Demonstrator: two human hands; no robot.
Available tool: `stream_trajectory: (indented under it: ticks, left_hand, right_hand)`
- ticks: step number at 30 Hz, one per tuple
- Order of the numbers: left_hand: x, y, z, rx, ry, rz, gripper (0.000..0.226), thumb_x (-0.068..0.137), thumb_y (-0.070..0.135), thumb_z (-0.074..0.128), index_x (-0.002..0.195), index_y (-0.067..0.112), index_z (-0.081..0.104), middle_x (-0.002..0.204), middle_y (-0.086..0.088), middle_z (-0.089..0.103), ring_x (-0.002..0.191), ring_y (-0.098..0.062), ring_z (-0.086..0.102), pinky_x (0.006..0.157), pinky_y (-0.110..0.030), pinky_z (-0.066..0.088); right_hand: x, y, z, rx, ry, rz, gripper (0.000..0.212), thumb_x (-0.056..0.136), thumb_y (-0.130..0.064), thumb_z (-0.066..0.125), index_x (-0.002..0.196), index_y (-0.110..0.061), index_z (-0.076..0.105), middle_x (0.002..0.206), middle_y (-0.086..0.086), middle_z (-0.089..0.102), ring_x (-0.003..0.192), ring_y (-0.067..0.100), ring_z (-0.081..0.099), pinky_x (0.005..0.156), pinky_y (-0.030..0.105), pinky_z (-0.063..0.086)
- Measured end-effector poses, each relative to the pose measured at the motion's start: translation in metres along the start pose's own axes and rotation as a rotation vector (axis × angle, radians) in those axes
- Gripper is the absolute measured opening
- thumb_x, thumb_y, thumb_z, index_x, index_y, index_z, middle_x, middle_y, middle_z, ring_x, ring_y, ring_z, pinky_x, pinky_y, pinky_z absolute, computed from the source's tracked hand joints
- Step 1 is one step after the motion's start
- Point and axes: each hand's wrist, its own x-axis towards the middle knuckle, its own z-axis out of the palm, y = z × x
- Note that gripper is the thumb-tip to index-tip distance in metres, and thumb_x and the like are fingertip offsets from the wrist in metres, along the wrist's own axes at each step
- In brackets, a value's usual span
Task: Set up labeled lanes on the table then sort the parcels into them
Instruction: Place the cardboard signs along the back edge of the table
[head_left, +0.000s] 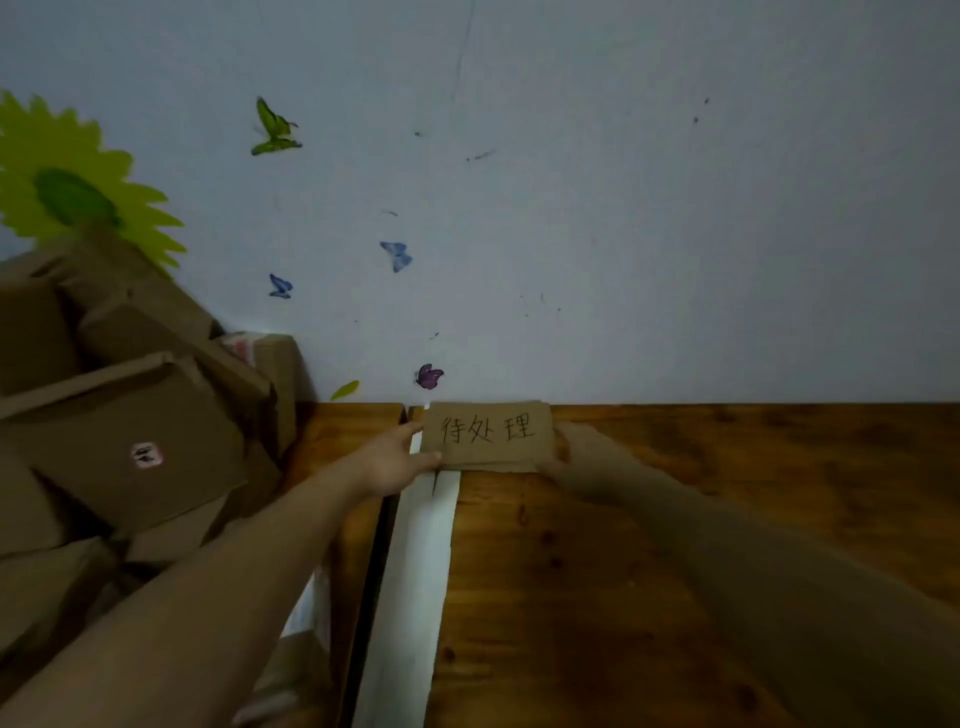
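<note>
1. Left grip (402, 460): pinching the left edge of the cardboard label (488, 436).
2. Right grip (563, 447): at the label's right edge; blurred, so cannot tell whether clenched or released.
3. Label: at the far edge of the worktop (675, 519), against the wall, over the head of the white strip (415, 571).
4. Progress, as judged: early. Lane setup under way; sorting not begun.
5. Count: one label, one strip; parcels (130, 441) heaped at left, at least five, exact number unclear.
</note>
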Motion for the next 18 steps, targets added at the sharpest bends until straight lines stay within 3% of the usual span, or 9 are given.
stream_trajectory:
  ticks: [3, 6, 11, 15, 18]
  left_hand:
    - [0.049, -0.011, 0.008, -0.004, -0.010, -0.068, 0.065, 0.095, 0.032, 0.053, 0.150, 0.020, 0.021, 0.151, -0.006, 0.034, 0.137, -0.024, 0.035, 0.107, -0.034, 0.032]
    - [0.099, -0.021, 0.019, -0.084, -0.025, -0.122, 0.065, 0.093, 0.033, 0.055, 0.149, 0.020, 0.024, 0.148, -0.004, 0.038, 0.134, -0.024, 0.038, 0.106, -0.035, 0.035]
    - [0.157, -0.041, 0.042, -0.133, -0.048, -0.188, 0.048, 0.090, 0.039, 0.058, 0.130, 0.017, 0.044, 0.129, 0.000, 0.053, 0.115, -0.019, 0.051, 0.097, -0.032, 0.040]
    - [0.177, -0.049, 0.052, -0.223, 0.003, -0.254, 0.043, 0.089, 0.036, 0.060, 0.123, 0.013, 0.048, 0.121, -0.003, 0.056, 0.108, -0.020, 0.053, 0.091, -0.033, 0.044]
    - [0.186, -0.053, 0.051, -0.215, 0.089, -0.330, 0.042, 0.090, 0.033, 0.059, 0.125, 0.010, 0.052, 0.124, -0.008, 0.057, 0.110, -0.025, 0.055, 0.095, -0.038, 0.046]
  right_hand:
    - [0.045, 0.007, 0.014, 0.135, -0.016, 0.092, 0.055, 0.096, -0.032, 0.053, 0.143, -0.010, 0.036, 0.141, 0.010, 0.045, 0.126, 0.027, 0.045, 0.092, 0.031, 0.043]
    - [0.092, 0.013, 0.034, 0.197, -0.077, 0.158, 0.048, 0.098, -0.029, 0.049, 0.139, -0.004, 0.043, 0.139, 0.016, 0.047, 0.126, 0.033, 0.046, 0.103, 0.040, 0.041]
    - [0.160, 0.032, 0.076, 0.383, 0.004, 0.325, 0.077, 0.082, -0.054, 0.062, 0.143, -0.019, 0.031, 0.142, 0.013, 0.041, 0.127, 0.036, 0.042, 0.105, 0.048, 0.041]
    - [0.180, 0.043, 0.076, 0.428, 0.068, 0.474, 0.081, 0.081, -0.049, 0.066, 0.142, -0.011, 0.029, 0.139, 0.017, 0.039, 0.125, 0.038, 0.042, 0.104, 0.049, 0.040]
    - [0.191, 0.052, 0.079, 0.475, 0.059, 0.499, 0.075, 0.078, -0.046, 0.069, 0.135, -0.008, 0.039, 0.133, 0.017, 0.046, 0.119, 0.037, 0.047, 0.099, 0.049, 0.045]
